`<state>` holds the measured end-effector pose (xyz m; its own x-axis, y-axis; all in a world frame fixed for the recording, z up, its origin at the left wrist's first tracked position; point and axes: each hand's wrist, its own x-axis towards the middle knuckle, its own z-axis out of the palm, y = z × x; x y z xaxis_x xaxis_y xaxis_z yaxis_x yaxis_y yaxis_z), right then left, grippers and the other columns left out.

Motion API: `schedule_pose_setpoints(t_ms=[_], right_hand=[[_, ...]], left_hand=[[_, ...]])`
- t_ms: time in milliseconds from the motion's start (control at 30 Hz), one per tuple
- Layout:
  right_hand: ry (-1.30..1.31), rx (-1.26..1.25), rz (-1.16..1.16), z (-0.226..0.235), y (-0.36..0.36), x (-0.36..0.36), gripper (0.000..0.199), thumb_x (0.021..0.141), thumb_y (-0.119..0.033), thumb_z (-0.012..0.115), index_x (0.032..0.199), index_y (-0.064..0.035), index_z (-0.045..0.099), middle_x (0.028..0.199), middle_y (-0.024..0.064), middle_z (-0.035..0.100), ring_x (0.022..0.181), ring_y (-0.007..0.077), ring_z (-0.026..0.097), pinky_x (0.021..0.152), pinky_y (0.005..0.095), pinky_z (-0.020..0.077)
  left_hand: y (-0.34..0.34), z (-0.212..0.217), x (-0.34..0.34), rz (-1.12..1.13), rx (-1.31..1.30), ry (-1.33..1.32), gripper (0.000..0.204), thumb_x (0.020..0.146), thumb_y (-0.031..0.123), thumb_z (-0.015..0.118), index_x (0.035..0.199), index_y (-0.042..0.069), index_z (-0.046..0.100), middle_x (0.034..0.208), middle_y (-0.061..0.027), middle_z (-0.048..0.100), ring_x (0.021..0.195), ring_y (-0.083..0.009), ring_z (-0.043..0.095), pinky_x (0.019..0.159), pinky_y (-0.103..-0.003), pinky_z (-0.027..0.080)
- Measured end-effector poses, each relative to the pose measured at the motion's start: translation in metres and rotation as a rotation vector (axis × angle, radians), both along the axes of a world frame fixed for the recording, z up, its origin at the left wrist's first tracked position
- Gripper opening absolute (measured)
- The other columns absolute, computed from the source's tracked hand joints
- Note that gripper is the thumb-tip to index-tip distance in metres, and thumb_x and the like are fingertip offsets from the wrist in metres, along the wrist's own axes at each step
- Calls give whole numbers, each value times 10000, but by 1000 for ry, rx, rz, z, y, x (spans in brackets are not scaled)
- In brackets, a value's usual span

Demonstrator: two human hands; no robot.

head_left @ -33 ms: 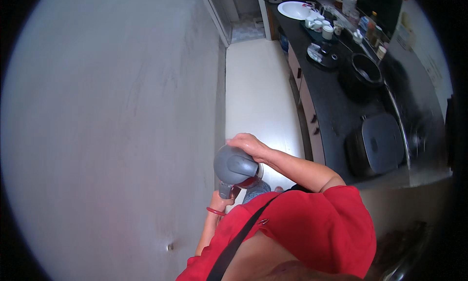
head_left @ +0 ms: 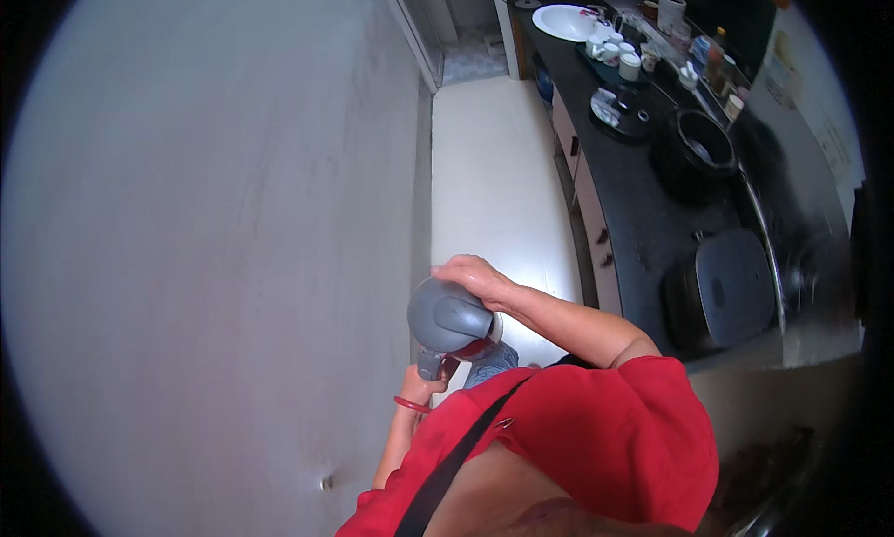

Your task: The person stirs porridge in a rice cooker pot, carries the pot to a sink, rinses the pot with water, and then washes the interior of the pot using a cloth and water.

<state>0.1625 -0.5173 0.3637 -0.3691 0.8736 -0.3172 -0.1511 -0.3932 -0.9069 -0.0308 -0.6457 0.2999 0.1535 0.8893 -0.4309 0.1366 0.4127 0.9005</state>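
Observation:
I hold a jug with a rounded grey lid (head_left: 445, 315) in front of my chest, close to the grey wall. My right hand (head_left: 477, 278) lies over the top of the lid, fingers curled on its far edge. My left hand (head_left: 425, 380), with a red bangle on the wrist, is closed around the grey handle below the lid. Something dark red (head_left: 473, 350) shows under the lid's rim; I cannot tell if it is liquid. My red shirt (head_left: 596, 435) hides the lower part of the jug.
A plain grey wall (head_left: 233, 220) fills the left. A pale floor strip (head_left: 498, 174) runs ahead. On the right is a black counter (head_left: 643, 220) with a black pot (head_left: 705, 148), a square lidded pan (head_left: 734, 287), several white cups (head_left: 618, 56) and a white basin (head_left: 564, 21).

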Motion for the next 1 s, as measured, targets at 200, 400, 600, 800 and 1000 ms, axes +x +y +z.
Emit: schedule_pose_setpoints(t_ms=[200, 400, 600, 800, 1000], right_hand=[[124, -14, -73, -10, 183, 44, 318, 754, -295, 598, 784, 17, 543, 735, 69, 523, 669, 130, 475, 588, 276, 406], [97, 13, -307, 15, 371, 107, 287, 747, -278, 604, 759, 1, 540, 713, 41, 496, 651, 116, 459, 587, 261, 399], [128, -17, -419, 40, 535, 182, 276, 743, -250, 608, 849, -2, 553, 764, 36, 521, 719, 107, 471, 670, 225, 382], [97, 33, -438, 22, 709, 250, 242, 734, -229, 612, 838, -18, 557, 763, 35, 520, 718, 106, 472, 673, 224, 382], [111, -41, -472, 18, 855, 294, 219, 732, -181, 614, 855, -11, 549, 760, 39, 531, 709, 108, 482, 657, 215, 392]], left_hand=[[201, 1, 30, -99, 4, 118, 159, 476, -9, 593, 628, 22, 554, 590, -22, 543, 568, -115, 513, 543, -254, 402], [430, 13, 74, -370, 79, 148, 136, 522, 38, 593, 647, 21, 541, 590, -31, 551, 565, -108, 507, 538, -255, 406], [625, 48, 142, -485, 97, 115, 148, 524, 37, 588, 661, 14, 536, 610, -34, 546, 569, -109, 494, 545, -253, 403], [801, 42, 209, -518, 143, 156, 146, 535, 38, 594, 664, 8, 535, 614, -37, 548, 575, -118, 498, 547, -260, 402], [948, 31, 254, -476, 21, 75, 198, 518, -1, 580, 714, -11, 548, 658, -35, 564, 604, -124, 515, 560, -256, 409]])
